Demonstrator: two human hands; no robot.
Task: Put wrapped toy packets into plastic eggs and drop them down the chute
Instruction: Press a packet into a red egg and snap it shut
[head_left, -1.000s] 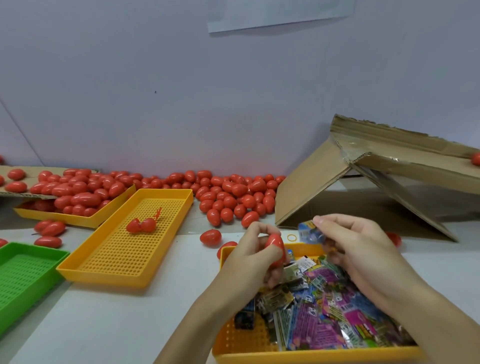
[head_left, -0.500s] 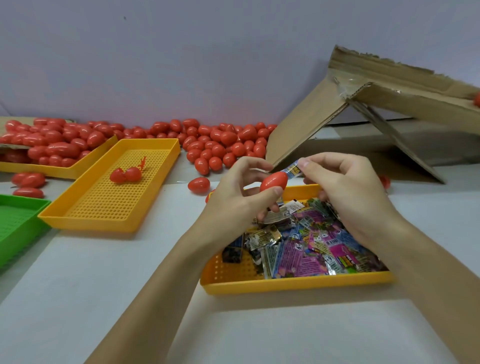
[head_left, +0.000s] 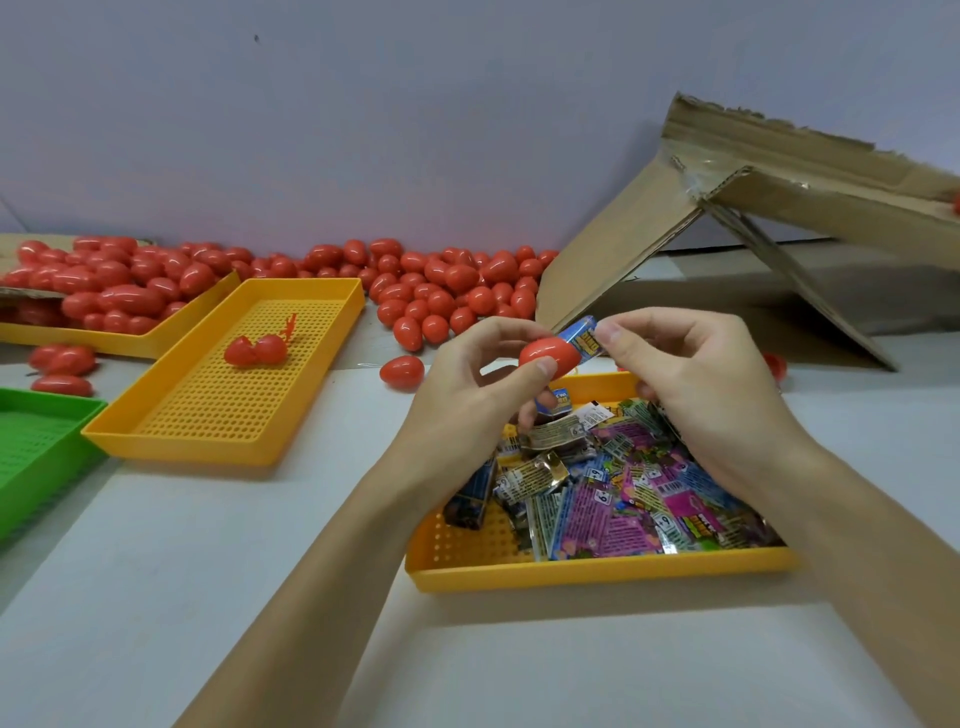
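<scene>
My left hand (head_left: 467, 395) grips a red plastic egg half (head_left: 548, 355) between thumb and fingers, its open end facing right. My right hand (head_left: 691, 384) pinches a blue wrapped toy packet (head_left: 582, 338), whose lower end sits in the egg's opening. Both hands hover over a yellow tray (head_left: 571, 569) filled with several colourful wrapped packets (head_left: 634, 493). The cardboard chute (head_left: 810, 171) slopes up at the right rear.
A heap of red eggs (head_left: 447, 291) lies along the wall. Another yellow tray (head_left: 119, 343) at far left holds more eggs. A middle yellow tray (head_left: 171, 441) holds an opened egg (head_left: 255, 351). A green tray (head_left: 31, 462) sits at the left edge. One loose egg (head_left: 401, 371) lies near my left hand.
The hands came together above the packet tray and the packet's end moved into the egg half. The camera tilted down and closer.
</scene>
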